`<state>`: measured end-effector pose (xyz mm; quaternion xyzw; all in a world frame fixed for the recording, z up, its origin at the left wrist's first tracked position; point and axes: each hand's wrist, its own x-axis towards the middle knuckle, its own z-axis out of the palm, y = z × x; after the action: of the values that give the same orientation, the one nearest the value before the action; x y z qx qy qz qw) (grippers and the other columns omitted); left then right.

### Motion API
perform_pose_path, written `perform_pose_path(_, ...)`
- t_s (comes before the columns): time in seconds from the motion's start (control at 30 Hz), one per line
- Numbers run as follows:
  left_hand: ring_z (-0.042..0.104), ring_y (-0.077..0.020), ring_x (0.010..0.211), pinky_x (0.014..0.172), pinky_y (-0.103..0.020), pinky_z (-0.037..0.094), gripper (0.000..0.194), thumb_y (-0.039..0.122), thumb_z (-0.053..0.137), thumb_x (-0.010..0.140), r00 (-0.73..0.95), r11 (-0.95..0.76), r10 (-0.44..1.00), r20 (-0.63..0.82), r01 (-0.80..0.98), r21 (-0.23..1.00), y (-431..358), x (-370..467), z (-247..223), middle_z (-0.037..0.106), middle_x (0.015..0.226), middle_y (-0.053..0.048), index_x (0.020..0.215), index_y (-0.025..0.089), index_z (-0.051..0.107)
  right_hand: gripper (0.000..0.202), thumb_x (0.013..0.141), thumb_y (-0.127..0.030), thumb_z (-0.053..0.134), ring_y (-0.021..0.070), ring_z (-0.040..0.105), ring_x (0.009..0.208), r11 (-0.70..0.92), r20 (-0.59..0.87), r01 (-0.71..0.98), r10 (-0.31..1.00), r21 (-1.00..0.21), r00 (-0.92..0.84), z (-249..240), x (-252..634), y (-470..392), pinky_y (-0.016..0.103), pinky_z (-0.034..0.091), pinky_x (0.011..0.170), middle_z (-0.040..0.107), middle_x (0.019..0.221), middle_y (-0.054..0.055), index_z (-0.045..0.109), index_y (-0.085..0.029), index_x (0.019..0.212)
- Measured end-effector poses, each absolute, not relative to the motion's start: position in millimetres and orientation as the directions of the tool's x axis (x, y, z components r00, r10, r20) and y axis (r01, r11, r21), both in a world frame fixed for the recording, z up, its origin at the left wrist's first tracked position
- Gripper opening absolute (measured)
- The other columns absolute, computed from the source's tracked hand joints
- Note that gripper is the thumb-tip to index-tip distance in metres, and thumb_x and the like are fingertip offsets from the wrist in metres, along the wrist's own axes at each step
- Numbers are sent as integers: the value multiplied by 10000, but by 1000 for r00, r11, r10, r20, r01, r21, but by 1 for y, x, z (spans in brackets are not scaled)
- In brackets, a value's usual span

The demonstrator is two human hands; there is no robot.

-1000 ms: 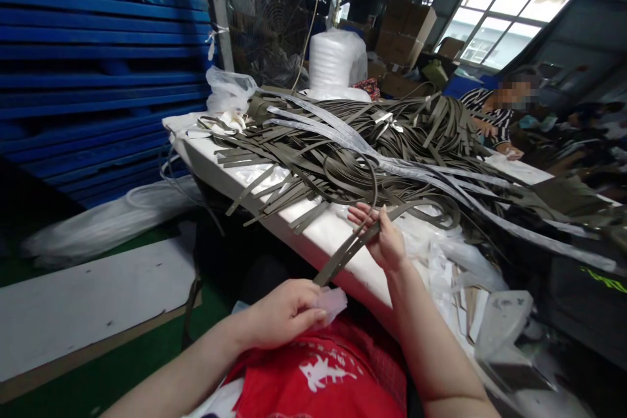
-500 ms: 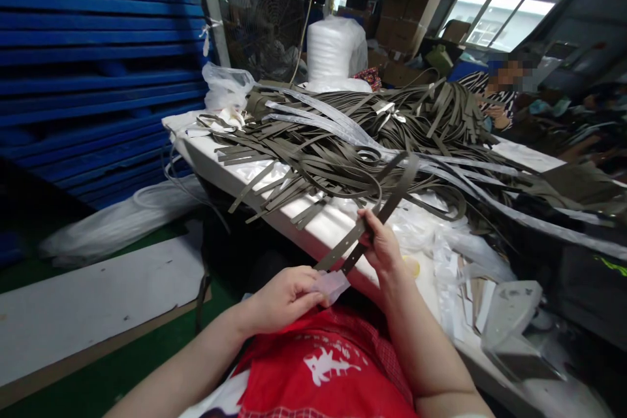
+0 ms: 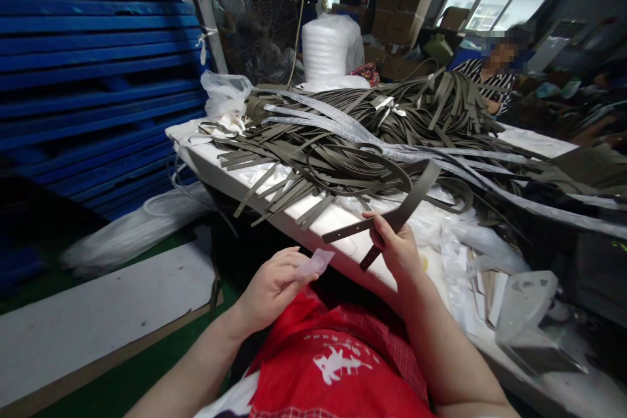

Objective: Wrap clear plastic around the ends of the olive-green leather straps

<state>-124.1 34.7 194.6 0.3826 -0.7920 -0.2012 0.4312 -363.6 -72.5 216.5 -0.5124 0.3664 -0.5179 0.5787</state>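
My right hand (image 3: pixel 394 248) is closed on a dark olive strap (image 3: pixel 416 192) with small punched holes. The strap is looped, and its two ends stick out past my thumb and fingers. My left hand (image 3: pixel 274 284) pinches a small translucent, pale pinkish piece of film (image 3: pixel 316 263), apart from the strap. Just beyond both hands lies a big heap of similar straps (image 3: pixel 337 166) on the white table (image 3: pixel 313 232). Clear plastic strips (image 3: pixel 343 127) run across that heap.
Blue stacked pallets (image 3: pixel 98 59) rise on the left. Wrapped white foam rolls (image 3: pixel 326 49) stand behind the heap. At the right edge is a clear plastic holder (image 3: pixel 526 307) beside crumpled plastic. A person in a striped top (image 3: pixel 502 88) sits beyond the table.
My left hand, with the film, has drawn away from the strap ends. My right hand has moved slightly right with the strap, whose ends now spread apart.
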Motion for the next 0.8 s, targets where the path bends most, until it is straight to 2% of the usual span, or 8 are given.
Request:
perform_pose_path(0.23,665,-93,989,1104,-302,343,304,46,522,906,-334,649,-756,564,-494,578,39,-123,192,733,1053,20,1083,241,675,255,825,-400,719,46,298,437,-113,179,350,-970,-930,163,221,-369,-67,223,121,434,340,496,-50,754,-157,893)
perform_pose_path(0.8,666,-89,1004,1107,-298,358,306,51,522,912,-345,658,-747,569,-509,555,39,-124,197,730,1059,14,1104,244,663,260,809,-406,722,57,284,445,-98,167,351,-970,-931,174,217,-377,-70,230,135,428,322,502,-51,753,-156,875)
